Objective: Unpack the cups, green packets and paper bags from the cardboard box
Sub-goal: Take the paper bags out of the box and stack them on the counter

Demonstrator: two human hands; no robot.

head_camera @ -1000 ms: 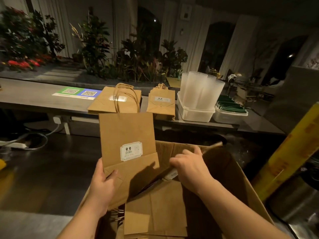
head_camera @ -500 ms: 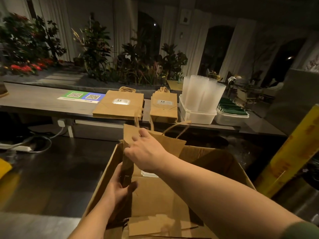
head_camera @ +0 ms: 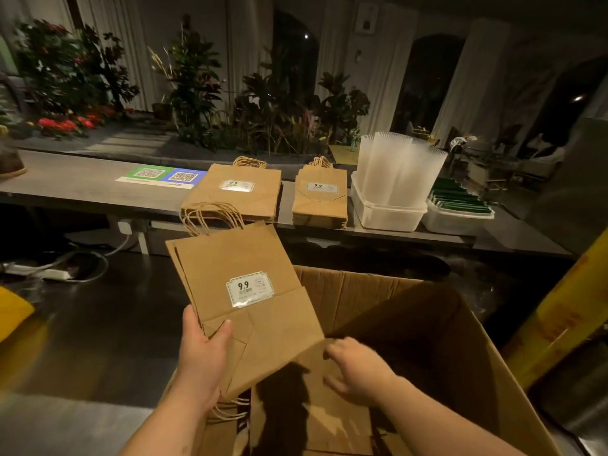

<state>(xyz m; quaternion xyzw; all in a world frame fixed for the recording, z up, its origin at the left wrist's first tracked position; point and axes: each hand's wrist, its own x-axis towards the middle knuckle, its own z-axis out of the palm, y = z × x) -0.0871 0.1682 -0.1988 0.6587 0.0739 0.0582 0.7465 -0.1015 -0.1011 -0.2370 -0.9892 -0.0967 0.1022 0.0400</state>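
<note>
1. Left hand (head_camera: pixel 200 353): thumb on the front face and fingers behind, clamped on the lower left corner of the held paper bags (head_camera: pixel 243 274). This thin, flat bundle is tilted above the left edge of the cardboard box (head_camera: pixel 411 311), with its handles uppermost.
2. Right hand (head_camera: pixel 358 373): lowered inside the box over the loose bags (head_camera: pixel 316 416) lying flat there. It is blurred, so its grip cannot be told.
3. Counter (head_camera: pixel 82 189), beyond the box: 2 piles side by side, a large bag stack (head_camera: pixel 240 192) and a small bag stack (head_camera: pixel 320 195).
4. Right of these: cups (head_camera: pixel 398 169) nested upright in a white tub (head_camera: pixel 385 215), and green packets (head_camera: pixel 457 199) in a second tub (head_camera: pixel 457 220) just beside it.
</note>
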